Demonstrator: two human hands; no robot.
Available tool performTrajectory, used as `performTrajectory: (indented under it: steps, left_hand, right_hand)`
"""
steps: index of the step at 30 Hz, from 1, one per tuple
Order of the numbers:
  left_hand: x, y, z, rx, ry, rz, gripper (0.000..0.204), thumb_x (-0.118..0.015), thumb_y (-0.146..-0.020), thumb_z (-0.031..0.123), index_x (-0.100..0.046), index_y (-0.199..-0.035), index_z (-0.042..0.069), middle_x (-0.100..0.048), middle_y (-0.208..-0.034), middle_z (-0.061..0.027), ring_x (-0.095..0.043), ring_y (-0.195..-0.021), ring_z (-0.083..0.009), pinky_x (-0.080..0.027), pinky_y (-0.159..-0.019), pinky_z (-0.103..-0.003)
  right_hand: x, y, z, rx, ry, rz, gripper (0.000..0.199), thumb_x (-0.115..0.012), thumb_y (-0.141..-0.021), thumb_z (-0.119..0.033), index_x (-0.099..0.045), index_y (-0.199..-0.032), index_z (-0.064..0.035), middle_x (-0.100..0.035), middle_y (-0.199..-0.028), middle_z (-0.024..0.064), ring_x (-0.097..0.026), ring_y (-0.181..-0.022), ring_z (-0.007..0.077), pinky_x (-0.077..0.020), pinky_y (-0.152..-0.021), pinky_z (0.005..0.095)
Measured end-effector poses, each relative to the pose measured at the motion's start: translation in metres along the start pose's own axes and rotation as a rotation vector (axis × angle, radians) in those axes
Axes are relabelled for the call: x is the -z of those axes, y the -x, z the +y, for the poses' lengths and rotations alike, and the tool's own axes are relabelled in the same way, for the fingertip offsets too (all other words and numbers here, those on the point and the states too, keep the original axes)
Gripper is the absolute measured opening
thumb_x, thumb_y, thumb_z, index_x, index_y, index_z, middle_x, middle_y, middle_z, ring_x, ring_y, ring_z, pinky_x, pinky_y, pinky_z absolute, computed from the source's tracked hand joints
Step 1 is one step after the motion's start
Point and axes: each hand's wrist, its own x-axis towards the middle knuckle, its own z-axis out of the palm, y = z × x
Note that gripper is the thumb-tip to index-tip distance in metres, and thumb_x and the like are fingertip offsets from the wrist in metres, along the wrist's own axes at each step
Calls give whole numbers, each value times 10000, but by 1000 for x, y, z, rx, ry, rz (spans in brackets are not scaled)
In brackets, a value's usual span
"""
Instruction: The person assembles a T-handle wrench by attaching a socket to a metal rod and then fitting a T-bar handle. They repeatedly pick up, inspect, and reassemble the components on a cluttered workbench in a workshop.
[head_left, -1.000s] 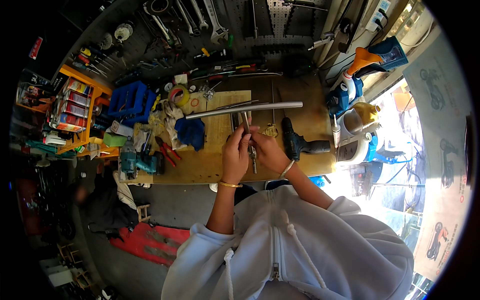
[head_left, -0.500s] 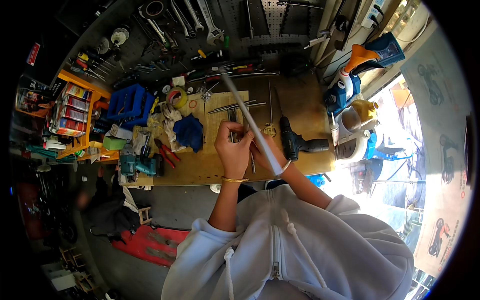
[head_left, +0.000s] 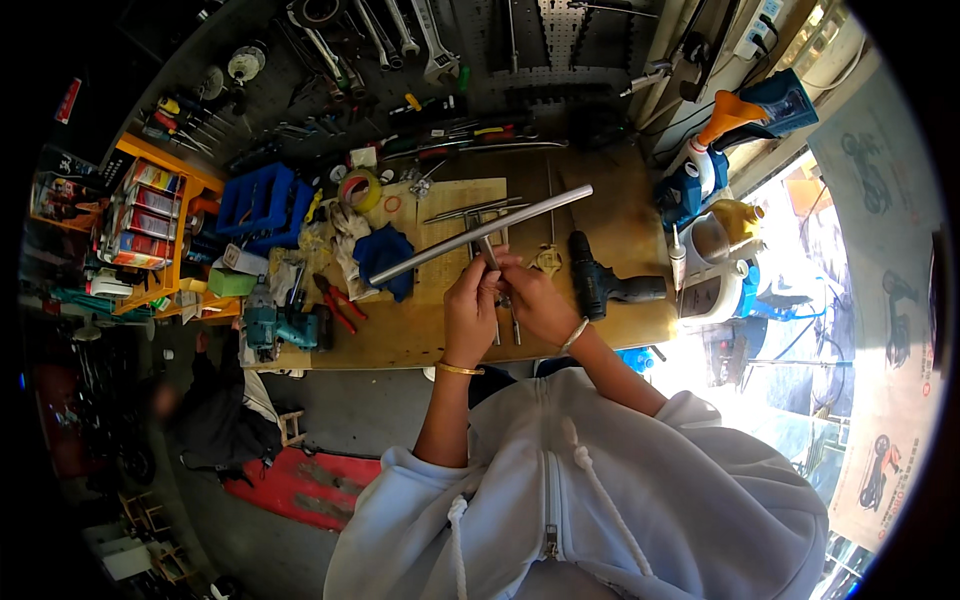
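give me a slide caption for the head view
Both hands, left hand and right hand, hold a T-shaped metal bar over a cluttered wooden workbench.

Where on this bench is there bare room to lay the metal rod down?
Bare wood shows on the workbench between the metal rod and the black drill, and along the front edge between the red pliers and the left hand. The left end is crowded: blue cloth, teal drill, blue rack.
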Motion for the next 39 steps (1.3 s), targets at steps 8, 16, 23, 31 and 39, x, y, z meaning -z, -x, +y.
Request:
performTrajectory:
  steps: [8,16,23,31,39]
  left_hand:
    - [11,-8,3,30,-112,208,162,-690,-818,52,-656,-962,-14,-691,-868,-110,-655,-798,-173,-505,-716,-280]
    - [13,-21,10,-114,-181,321,236,-807,-685,62,-604,-784,-8,-642,-750,-75,-614,-672,-173,-487,-634,-282]
    - [10,-20,6,-81,-191,325,240,-795,-713,77,-593,-817,-4,-614,-753,-70,-589,-650,-175,-476,-623,-277]
    - [3,-10,-12,-177,-196,200,152,-661,-850,80,-614,-959,-16,-599,-877,-86,-587,-767,-198,-466,-655,-293]
    - [0,-6,-10,-154,-151,269,125,-621,-878,54,-660,-969,-21,-599,-875,-89,-593,-775,-216,-469,-680,-293]
  right_hand:
    - [-9,-10,-10,1,43,-14,290,-571,-828,-21,-540,-1110,39,-554,-1141,243,-566,-970,441,-480,-818,453]
    - [-19,-20,-13,-20,93,23,231,-567,-798,-11,-571,-1022,44,-591,-1013,230,-574,-884,418,-472,-780,453]
    - [-27,-12,4,-32,177,107,110,-530,-816,-5,-566,-919,10,-618,-875,202,-592,-758,418,-478,-631,465]
    - [-12,-10,-3,-49,128,66,120,-559,-843,-80,-567,-945,-15,-621,-827,194,-598,-740,406,-476,-617,464]
    - [-4,-14,-14,-36,85,10,197,-580,-854,-105,-561,-1021,-1,-615,-860,216,-596,-776,407,-480,-654,458]
